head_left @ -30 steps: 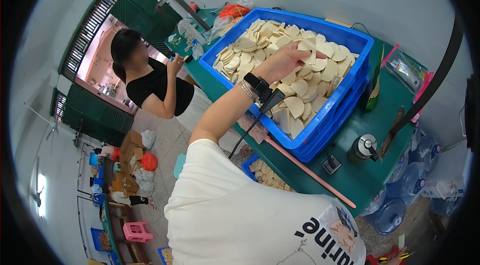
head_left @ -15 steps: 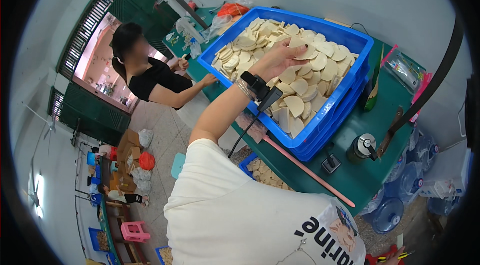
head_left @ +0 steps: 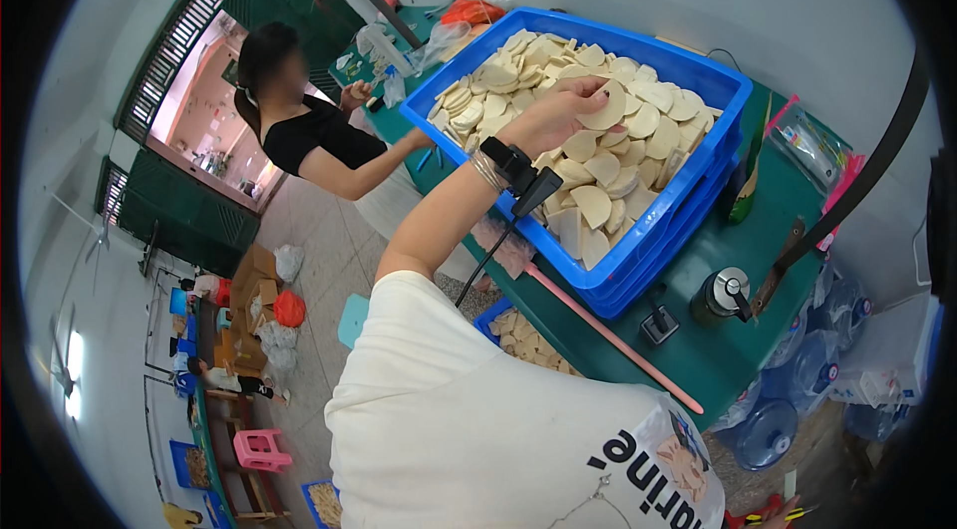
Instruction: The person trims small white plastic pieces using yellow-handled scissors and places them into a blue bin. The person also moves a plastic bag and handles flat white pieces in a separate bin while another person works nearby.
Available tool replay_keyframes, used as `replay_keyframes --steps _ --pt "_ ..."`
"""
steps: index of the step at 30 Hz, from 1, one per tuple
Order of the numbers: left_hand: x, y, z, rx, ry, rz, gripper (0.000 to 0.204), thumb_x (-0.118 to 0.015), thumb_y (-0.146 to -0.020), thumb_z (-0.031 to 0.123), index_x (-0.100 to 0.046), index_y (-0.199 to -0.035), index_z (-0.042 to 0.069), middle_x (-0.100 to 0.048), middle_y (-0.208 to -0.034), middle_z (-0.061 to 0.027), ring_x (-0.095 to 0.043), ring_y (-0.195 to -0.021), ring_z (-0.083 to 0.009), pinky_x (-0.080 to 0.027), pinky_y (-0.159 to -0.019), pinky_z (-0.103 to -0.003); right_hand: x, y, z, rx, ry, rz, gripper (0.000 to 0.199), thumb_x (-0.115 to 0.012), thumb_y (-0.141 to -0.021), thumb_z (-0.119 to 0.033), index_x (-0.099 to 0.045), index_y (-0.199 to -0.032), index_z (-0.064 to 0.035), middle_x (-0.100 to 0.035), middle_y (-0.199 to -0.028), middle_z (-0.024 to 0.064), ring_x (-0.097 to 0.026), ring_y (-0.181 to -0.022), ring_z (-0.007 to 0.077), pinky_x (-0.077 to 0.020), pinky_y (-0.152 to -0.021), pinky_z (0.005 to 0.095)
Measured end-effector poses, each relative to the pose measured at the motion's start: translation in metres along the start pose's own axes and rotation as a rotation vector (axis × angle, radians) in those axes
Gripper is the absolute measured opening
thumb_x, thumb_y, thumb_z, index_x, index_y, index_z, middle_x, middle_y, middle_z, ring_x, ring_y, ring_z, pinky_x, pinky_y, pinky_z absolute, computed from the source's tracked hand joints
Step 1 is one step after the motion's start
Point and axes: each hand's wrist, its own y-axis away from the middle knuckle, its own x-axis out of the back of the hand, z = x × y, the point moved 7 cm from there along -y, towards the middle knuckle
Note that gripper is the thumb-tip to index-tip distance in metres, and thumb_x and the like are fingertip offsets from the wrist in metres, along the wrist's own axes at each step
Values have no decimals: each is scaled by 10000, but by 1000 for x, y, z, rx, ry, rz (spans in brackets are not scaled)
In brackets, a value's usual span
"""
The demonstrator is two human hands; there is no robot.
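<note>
My left hand (head_left: 558, 115), with a black strap device and bangles at its wrist, reaches over a blue plastic crate (head_left: 653, 235). Its thumb and fingers pinch a pale cream, flat round disc (head_left: 604, 107), tilted so its face shows. Beneath it the crate is heaped with cream flat pieces (head_left: 638, 120), some round, some half-round. My right hand (head_left: 780, 517) is at the lower right rim, mostly cut off. Its fingers seem closed on a yellow-and-black tool (head_left: 797, 515) of a kind I cannot make out. A pale strip stands up beside this hand.
The crate tops a stack on a green table (head_left: 698, 330). A pink-handled duster (head_left: 608, 335), a small black box (head_left: 659, 325) and a bottle (head_left: 726, 292) lie along the near side. A co-worker (head_left: 314, 135) stands at the left. Water jugs (head_left: 768, 429) crowd the right floor.
The disc in my left hand has turned, showing more of its round face. The co-worker's raised hand has moved up, and the view has shifted slightly.
</note>
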Motion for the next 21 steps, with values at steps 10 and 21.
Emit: replay_keyframes --steps 10,21 --pt "-12 12 11 -41 -176 -19 238 -469 -1003 248 -497 -1175 85 -637 -961 -81 -611 -768 -145 -455 -598 -248 -12 -3 -11 9 -34 1 204 -584 -897 -143 -631 -1067 -42 -568 -817 80 -556 -695 160 -465 -604 312" --pt "-11 14 16 -69 -475 155 270 -532 -943 337 -609 -878 86 -646 -732 -15 -561 -553 -72 -364 -459 -213 -45 -18 -42 21 -91 -30 194 -589 -900 -164 -634 -1046 -44 -552 -802 62 -536 -679 143 -448 -590 304"
